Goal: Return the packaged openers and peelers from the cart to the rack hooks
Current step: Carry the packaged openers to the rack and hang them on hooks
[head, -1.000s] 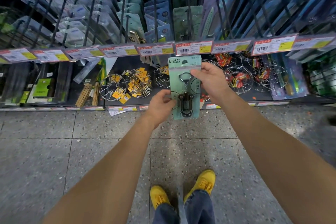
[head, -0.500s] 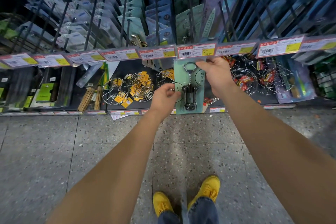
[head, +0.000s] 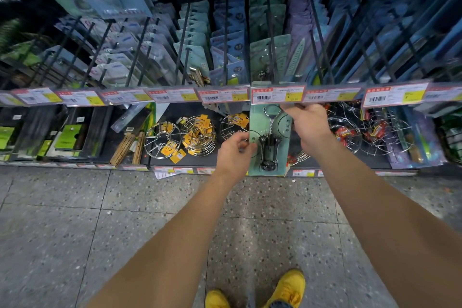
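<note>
Mid-hang. One packaged corkscrew opener (head: 270,140), on a pale green card, is held upright at the centre of the frame, just under the row of price labels.

Left hand (head: 233,151): fingers pinching the card's left edge about halfway down, steadying it.

Right hand (head: 308,125): fingers closed on the card's upper right part, just below the price label (head: 277,94). Fingertips are hidden behind the card and label.

The card's top edge is tucked behind that price label, so the hang hole cannot be seen. Whether it has caught the dark hook rod (head: 272,40) running up and back from the label is not clear from here. That rod already carries matching green cards further back, so this looks like the right peg.

Judged step: threading the card onto the hook tip. Next move calls for finding the hole against the rod end behind the label, then sliding the card back along the rod toward the others, and letting go only once it hangs on its own.

No cart in view. Wire racks (head: 180,139) sit on the lower shelf behind the hands.
</note>
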A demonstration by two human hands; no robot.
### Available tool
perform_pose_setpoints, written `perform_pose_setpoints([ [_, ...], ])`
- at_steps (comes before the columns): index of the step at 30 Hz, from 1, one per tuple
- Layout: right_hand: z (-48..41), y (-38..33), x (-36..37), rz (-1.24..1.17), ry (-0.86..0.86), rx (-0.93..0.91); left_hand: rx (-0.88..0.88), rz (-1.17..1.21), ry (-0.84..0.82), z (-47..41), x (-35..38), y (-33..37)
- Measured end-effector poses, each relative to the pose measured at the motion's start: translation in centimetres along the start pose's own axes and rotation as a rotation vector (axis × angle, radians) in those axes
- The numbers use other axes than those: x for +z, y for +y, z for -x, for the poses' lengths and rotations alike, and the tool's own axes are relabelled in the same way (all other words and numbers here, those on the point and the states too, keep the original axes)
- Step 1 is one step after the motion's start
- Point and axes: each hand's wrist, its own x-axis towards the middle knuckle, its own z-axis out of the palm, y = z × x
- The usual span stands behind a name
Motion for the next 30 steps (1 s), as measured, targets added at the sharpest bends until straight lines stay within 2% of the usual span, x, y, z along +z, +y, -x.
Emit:
perform_pose_setpoints([
  [9,-1.1,-1.7,0.7,0.085,0.025,0.111,-0.01,-0.017,0.027,-1.0,0.6,0.7],
  [11,-1.2,-1.5,0.6,0.122,0.002,0.098,-0.002,-0.023,0.035,-1.0,0.7,0.6],
  [15,0.2,-0.9,0.3,0.036,-0.003,0.036,0.006,-0.022,0.042,-0.2,0.6,-0.1],
  [22,3.0,1.1,-1.4,-0.014,-0.171,-0.101,0.087,-0.109,0.084,1.8,0.1,-1.1],
  [30,2.2,0.1,-0.5,-0.045,-0.095,-0.053,0.118,-0.075,0.037,1.7,0.1,-0.7],
])
